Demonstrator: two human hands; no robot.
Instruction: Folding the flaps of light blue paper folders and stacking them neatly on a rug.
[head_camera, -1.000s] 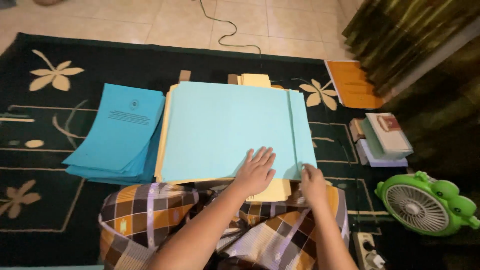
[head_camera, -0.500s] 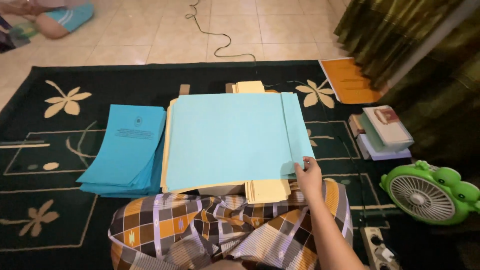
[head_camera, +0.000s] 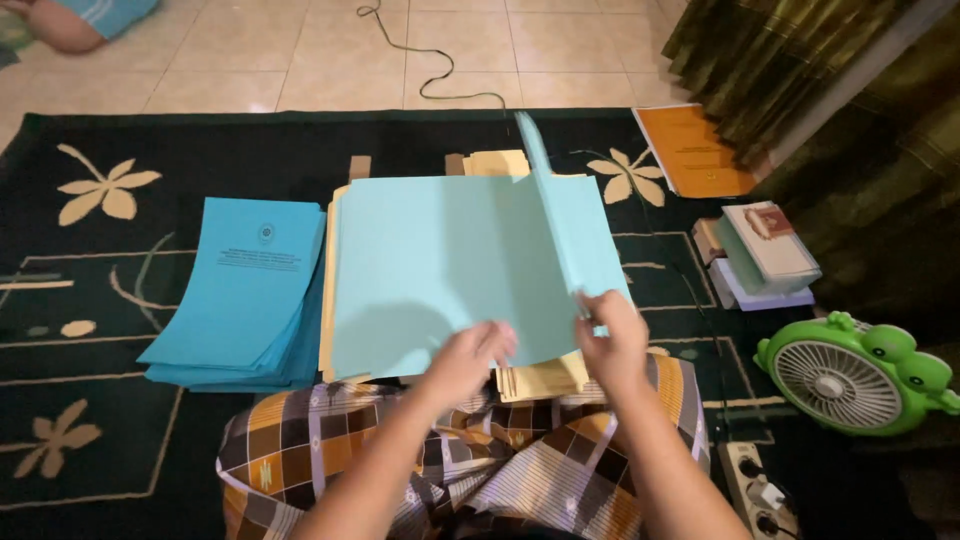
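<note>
A large light blue sheet (head_camera: 440, 270) lies in front of me on a pile of cream folders (head_camera: 540, 378). Its right strip (head_camera: 560, 220) stands folded up along a crease. My right hand (head_camera: 612, 338) pinches the near end of that raised strip. My left hand (head_camera: 468, 362) rests flat on the sheet's near edge, fingers spread, holding nothing.
A stack of darker blue printed covers (head_camera: 245, 295) lies to the left on the dark flowered carpet (head_camera: 90, 320). To the right sit stacked books (head_camera: 765, 255), an orange booklet (head_camera: 700, 150), a green frog-shaped fan (head_camera: 850, 375) and a power strip (head_camera: 760, 492). Another person's leg (head_camera: 70, 22) shows far left.
The right strip of the light blue sheet has been lifted from flat to upright by my right hand. My left hand left the sheet, then returned to its near edge.
</note>
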